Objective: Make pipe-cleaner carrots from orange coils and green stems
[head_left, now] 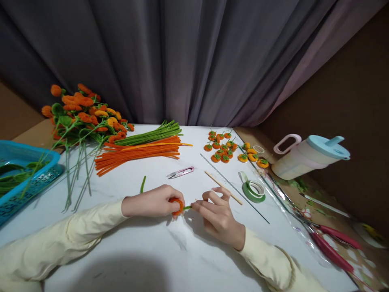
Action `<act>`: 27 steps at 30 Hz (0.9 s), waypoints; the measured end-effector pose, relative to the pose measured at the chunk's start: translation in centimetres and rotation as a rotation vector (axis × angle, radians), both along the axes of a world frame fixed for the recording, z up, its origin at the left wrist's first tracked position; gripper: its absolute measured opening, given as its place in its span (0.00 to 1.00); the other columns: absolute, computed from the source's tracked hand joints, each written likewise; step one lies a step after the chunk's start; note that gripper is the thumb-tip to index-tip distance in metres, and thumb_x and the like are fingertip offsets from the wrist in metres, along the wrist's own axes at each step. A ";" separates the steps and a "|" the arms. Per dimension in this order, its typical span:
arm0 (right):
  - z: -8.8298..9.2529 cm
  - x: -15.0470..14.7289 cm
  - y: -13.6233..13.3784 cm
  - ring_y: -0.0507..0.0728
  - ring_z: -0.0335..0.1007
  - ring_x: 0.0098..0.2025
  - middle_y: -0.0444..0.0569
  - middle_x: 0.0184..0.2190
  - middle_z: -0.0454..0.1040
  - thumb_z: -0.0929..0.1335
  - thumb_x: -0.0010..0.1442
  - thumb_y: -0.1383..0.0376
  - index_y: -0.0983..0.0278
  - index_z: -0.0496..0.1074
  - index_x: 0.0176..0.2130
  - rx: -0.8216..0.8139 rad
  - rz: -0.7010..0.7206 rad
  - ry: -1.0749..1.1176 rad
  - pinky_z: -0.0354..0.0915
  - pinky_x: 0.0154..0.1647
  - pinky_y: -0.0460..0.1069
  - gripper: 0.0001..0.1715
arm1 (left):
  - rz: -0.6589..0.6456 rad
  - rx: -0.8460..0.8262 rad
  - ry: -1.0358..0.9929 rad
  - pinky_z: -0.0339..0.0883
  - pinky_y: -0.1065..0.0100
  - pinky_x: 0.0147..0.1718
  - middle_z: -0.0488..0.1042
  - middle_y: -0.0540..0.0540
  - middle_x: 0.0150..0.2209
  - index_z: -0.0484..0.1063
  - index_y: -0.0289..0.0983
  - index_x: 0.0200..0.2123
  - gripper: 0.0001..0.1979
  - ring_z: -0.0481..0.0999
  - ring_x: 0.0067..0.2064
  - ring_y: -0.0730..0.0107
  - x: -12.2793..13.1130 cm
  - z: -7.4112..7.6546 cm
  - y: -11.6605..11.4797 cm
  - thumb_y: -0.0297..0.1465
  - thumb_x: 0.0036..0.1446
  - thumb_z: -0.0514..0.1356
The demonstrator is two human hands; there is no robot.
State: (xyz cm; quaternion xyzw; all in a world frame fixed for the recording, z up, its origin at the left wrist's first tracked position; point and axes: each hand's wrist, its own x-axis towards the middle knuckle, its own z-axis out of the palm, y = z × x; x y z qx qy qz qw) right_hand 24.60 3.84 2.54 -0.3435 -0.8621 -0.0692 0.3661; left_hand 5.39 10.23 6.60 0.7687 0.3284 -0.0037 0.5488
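Orange fuzzy piece [181, 206] | over the surface [158, 239], between left hand [158, 200] and right hand [220, 217] | left fingers pinch it, seemingly to steady it | right fingers grasp the green strip [187, 207] projecting from it, apparently to hold that straight | snips [182, 172] lying just ahead, presumably for easy reach

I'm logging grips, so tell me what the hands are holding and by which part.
The left hand grips the orange fuzzy piece by its left side; the right hand pinches the green strip by the part farther from the orange.
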 end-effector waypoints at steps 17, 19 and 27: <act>-0.8 0.5 0.7 0.59 0.67 0.47 0.54 0.43 0.75 0.64 0.62 0.69 0.66 0.63 0.52 -0.152 -0.021 0.013 0.60 0.41 0.55 0.18 | 0.010 -0.152 -0.107 0.52 0.75 0.24 0.73 0.51 0.27 0.59 0.38 0.37 0.08 0.58 0.24 0.75 -1.4 -0.4 1.7 0.37 0.60 0.51; -1.1 0.4 0.7 0.57 0.69 0.42 0.54 0.41 0.75 0.60 0.63 0.74 0.66 0.61 0.53 -0.146 0.036 0.044 0.62 0.37 0.53 0.19 | 0.026 -0.134 -0.122 0.51 0.75 0.22 0.72 0.51 0.25 0.60 0.38 0.34 0.08 0.57 0.23 0.76 -1.1 -0.8 1.5 0.37 0.60 0.51; -1.5 0.5 0.5 0.57 0.68 0.34 0.58 0.37 0.74 0.55 0.58 0.81 0.68 0.57 0.55 -0.126 0.172 0.124 0.63 0.30 0.52 0.27 | 0.058 -0.092 -0.117 0.51 0.75 0.21 0.74 0.51 0.24 0.62 0.36 0.32 0.07 0.57 0.21 0.77 -0.6 -0.3 0.6 0.34 0.59 0.51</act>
